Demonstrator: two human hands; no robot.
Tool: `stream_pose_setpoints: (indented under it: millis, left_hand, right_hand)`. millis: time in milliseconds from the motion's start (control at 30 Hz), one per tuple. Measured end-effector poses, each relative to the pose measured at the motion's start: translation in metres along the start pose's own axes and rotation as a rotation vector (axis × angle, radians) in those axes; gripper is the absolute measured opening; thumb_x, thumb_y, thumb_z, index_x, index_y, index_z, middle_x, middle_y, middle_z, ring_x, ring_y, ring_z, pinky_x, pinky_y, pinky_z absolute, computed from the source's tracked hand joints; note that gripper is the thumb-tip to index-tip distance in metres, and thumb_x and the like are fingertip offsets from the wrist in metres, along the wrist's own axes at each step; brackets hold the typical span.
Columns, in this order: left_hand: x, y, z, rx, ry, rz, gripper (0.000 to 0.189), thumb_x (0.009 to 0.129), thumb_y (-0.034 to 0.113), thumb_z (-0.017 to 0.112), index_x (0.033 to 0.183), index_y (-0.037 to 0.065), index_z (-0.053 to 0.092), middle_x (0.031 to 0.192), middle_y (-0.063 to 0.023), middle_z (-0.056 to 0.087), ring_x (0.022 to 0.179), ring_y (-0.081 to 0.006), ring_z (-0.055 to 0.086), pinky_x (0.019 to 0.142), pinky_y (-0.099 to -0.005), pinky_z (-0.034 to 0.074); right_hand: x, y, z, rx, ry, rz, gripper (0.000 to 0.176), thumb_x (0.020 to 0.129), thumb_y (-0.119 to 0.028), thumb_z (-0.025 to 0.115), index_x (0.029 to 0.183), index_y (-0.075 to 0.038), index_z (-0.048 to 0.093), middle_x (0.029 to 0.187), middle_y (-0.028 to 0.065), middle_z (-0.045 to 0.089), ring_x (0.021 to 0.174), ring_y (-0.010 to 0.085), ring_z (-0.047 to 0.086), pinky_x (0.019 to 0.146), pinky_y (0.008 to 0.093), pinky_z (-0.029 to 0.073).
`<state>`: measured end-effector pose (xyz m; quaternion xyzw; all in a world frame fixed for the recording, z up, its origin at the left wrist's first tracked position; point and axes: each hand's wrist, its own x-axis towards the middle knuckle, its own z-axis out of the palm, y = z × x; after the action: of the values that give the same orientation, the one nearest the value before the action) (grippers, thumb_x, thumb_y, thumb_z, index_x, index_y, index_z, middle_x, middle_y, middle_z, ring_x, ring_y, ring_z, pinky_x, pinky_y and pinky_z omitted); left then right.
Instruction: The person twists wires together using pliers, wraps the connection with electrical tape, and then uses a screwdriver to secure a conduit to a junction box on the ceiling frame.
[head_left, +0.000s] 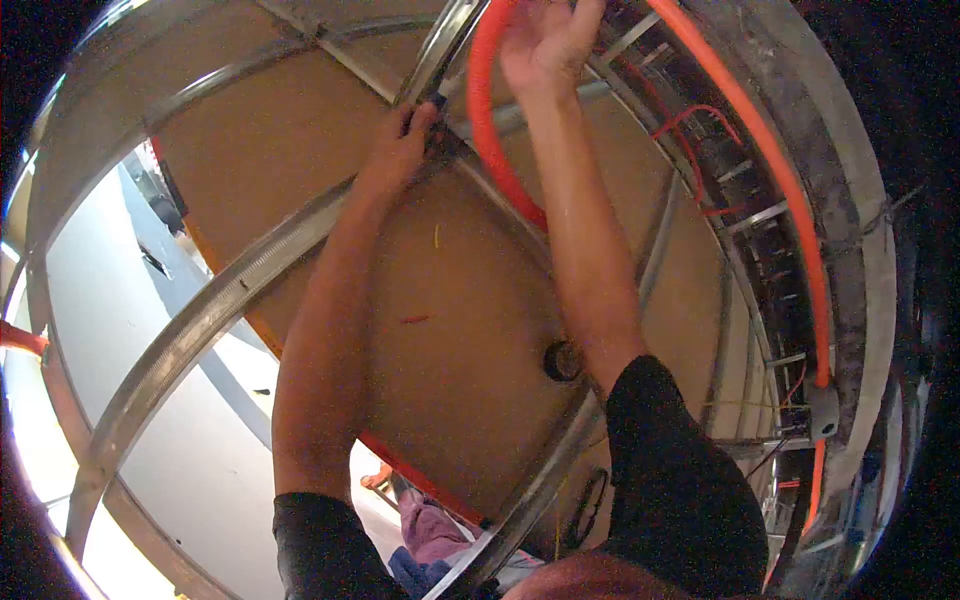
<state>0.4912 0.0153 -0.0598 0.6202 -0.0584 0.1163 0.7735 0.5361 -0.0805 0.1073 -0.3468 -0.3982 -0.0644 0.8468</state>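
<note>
My left hand [402,142] is raised to a metal framing channel [440,45], its fingers curled at the channel beside a small dark object [437,108]. What exactly the fingers hold is hidden. Higher up, my right hand [550,45] is beside a bent orange conduit [482,105] and seems to touch it. The top edge of the view cuts off its fingertips, so its grip does not show. From there the conduit curves down and passes behind my right forearm.
Ribbed metal channels [245,270] cross in front of a brown board [450,350]. A second orange conduit [790,190] runs down the right side to a grey box [823,412]. A round black object [562,360] sits near my right elbow. Below, another person's clothing [430,525] shows.
</note>
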Motion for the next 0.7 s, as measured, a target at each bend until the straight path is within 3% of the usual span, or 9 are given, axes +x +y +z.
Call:
stream_pose_setpoints:
  millis: [233, 333, 433, 500, 533, 600, 700]
  left_hand:
    - [0.006, -0.004, -0.013, 0.107, -0.108, -0.001, 0.041, 0.100, 0.039, 0.052, 0.110, 0.000, 0.062, 0.082, -0.0035, 0.064, 0.071, -0.0115, 0.055, 0.065, -0.0282, 0.045]
    - [-0.010, 0.019, -0.005, 0.072, -0.071, -0.073, 0.041, 0.100, 0.039, 0.052, 0.109, 0.001, 0.063, 0.080, -0.0032, 0.062, 0.069, -0.0106, 0.054, 0.063, -0.0284, 0.044]
    - [0.001, 0.016, -0.010, 0.075, -0.093, 0.099, 0.042, 0.100, 0.041, 0.052, 0.108, 0.001, 0.064, 0.079, -0.0033, 0.063, 0.067, -0.0115, 0.055, 0.061, -0.0291, 0.044]
    - [0.004, 0.030, -0.022, 0.235, -0.324, 0.039, 0.044, 0.100, 0.041, 0.053, 0.107, -0.001, 0.064, 0.079, -0.0046, 0.064, 0.068, -0.0125, 0.056, 0.062, -0.0302, 0.045]
    - [-0.004, 0.033, -0.016, 0.244, -0.323, 0.035, 0.044, 0.100, 0.041, 0.053, 0.107, -0.001, 0.064, 0.079, -0.0046, 0.064, 0.068, -0.0125, 0.056, 0.062, -0.0302, 0.045]
    - [-0.013, 0.036, 0.003, 0.289, 0.016, 0.076, 0.045, 0.100, 0.041, 0.052, 0.104, -0.001, 0.064, 0.078, -0.0058, 0.063, 0.068, -0.0137, 0.056, 0.063, -0.0315, 0.045]
    - [-0.007, 0.026, -0.003, 0.353, -0.105, 0.118, 0.047, 0.101, 0.042, 0.051, 0.105, -0.002, 0.064, 0.079, -0.0069, 0.064, 0.070, -0.0147, 0.057, 0.065, -0.0319, 0.045]
  right_hand:
    - [0.000, -0.002, 0.012, 0.000, 0.064, -0.092, 0.058, 0.098, -0.045, 0.055, 0.130, 0.004, 0.051, 0.127, 0.0160, 0.059, 0.124, 0.0283, 0.054, 0.105, 0.0372, 0.046]
    - [-0.001, -0.011, 0.007, -0.063, 0.122, -0.021, 0.054, 0.097, -0.044, 0.057, 0.126, 0.002, 0.055, 0.121, 0.0133, 0.062, 0.117, 0.0254, 0.058, 0.096, 0.0352, 0.050]
    - [0.002, -0.015, 0.002, -0.011, 0.124, 0.005, 0.050, 0.097, -0.043, 0.059, 0.124, -0.002, 0.057, 0.116, 0.0099, 0.064, 0.109, 0.0214, 0.061, 0.088, 0.0339, 0.051]
    - [0.004, -0.012, -0.009, -0.052, 0.223, 0.005, 0.046, 0.096, -0.043, 0.059, 0.121, -0.004, 0.060, 0.111, 0.0073, 0.066, 0.102, 0.0187, 0.062, 0.084, 0.0336, 0.051]
    - [0.003, -0.013, -0.004, -0.043, 0.228, 0.005, 0.046, 0.096, -0.043, 0.059, 0.121, -0.004, 0.060, 0.111, 0.0073, 0.066, 0.102, 0.0187, 0.062, 0.084, 0.0336, 0.051]
    - [0.004, -0.016, 0.009, -0.009, 0.178, -0.053, 0.042, 0.097, -0.042, 0.059, 0.117, -0.005, 0.061, 0.106, 0.0054, 0.067, 0.098, 0.0167, 0.063, 0.083, 0.0326, 0.051]
    - [0.009, -0.009, -0.006, 0.063, 0.201, -0.086, 0.037, 0.098, -0.038, 0.058, 0.115, -0.005, 0.062, 0.106, 0.0043, 0.067, 0.095, 0.0155, 0.063, 0.082, 0.0321, 0.051]
